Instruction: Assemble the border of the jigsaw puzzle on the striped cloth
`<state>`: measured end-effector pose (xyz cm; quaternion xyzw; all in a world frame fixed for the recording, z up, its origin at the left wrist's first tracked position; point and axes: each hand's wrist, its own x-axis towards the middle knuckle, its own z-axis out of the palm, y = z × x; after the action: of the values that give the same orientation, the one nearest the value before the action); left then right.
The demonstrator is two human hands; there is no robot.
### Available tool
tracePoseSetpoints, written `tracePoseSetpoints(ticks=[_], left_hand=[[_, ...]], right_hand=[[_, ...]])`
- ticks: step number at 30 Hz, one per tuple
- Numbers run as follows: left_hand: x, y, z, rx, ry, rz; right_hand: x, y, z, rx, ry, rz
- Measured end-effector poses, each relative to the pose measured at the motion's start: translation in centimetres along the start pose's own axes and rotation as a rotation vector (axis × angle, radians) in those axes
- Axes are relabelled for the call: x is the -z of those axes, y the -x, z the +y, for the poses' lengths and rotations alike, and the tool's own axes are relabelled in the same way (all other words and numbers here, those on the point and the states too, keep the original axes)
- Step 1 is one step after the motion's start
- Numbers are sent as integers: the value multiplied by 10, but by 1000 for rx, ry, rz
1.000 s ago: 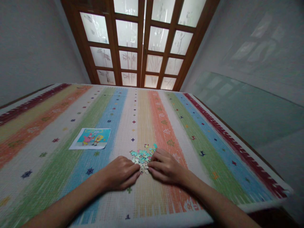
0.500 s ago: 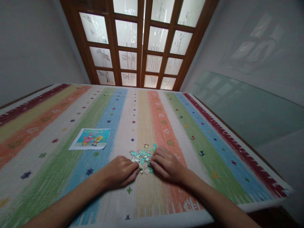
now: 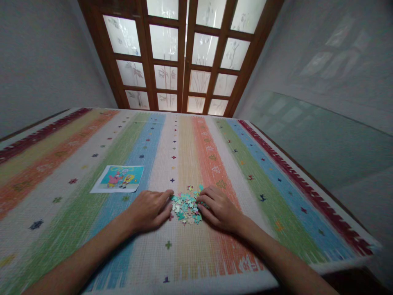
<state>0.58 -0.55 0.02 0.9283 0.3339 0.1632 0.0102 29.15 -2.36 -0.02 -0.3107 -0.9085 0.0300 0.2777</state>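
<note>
A small heap of jigsaw puzzle pieces (image 3: 186, 208), mostly turquoise with some pink and yellow, lies on the tablecloth between my hands. At its left edge is my left hand (image 3: 152, 209), thumb and forefinger apart, with no piece visible between them. My right hand (image 3: 218, 208) touches the heap from the right, fingers bent and slightly spread; its fingertips partly cover the pieces there. A printed picture (image 3: 118, 179) of cartoon figures on a turquoise background lies flat, left of the heap and beyond my left hand.
A striped, patterned tablecloth (image 3: 147, 262) covers the wide table, whose front edge runs close below my forearms. Beyond the far edge stand wooden doors (image 3: 181, 61) with frosted panes. Pale walls rise on both sides, with a greenish panel (image 3: 322, 135) along the right.
My left hand has drawn back left and slightly away from me, its thumb and forefinger parting and uncovering more pieces. My right hand has shifted slightly, still at the heap.
</note>
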Motion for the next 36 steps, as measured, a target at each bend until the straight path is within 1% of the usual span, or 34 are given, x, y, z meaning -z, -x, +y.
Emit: tracePoseSetpoints(ticks=[3, 7, 11, 14, 18, 22, 30, 36], left_hand=[[0, 1, 0, 56, 1, -79], [-4, 0, 0, 98, 28, -126], [-6, -1, -2, 108, 60, -114], [-6, -2, -1, 87, 93, -111], [-6, -2, 3, 28, 146, -128], [-7, -1, 8, -19, 162, -102], [-8, -1, 10, -49, 198, -75], [-7, -1, 12, -37, 264, -67]], right_hand=[[1, 1, 1, -20, -24, -23], [0, 3, 2, -29, -59, -70], [-2, 5, 3, -50, -14, -141], [-4, 7, 5, -78, 7, -217], [-4, 9, 6, -114, -49, -285], [-3, 7, 3, -130, -114, -330], [-5, 2, -1, -157, -145, -383], [-7, 1, -1, -153, -157, -358]])
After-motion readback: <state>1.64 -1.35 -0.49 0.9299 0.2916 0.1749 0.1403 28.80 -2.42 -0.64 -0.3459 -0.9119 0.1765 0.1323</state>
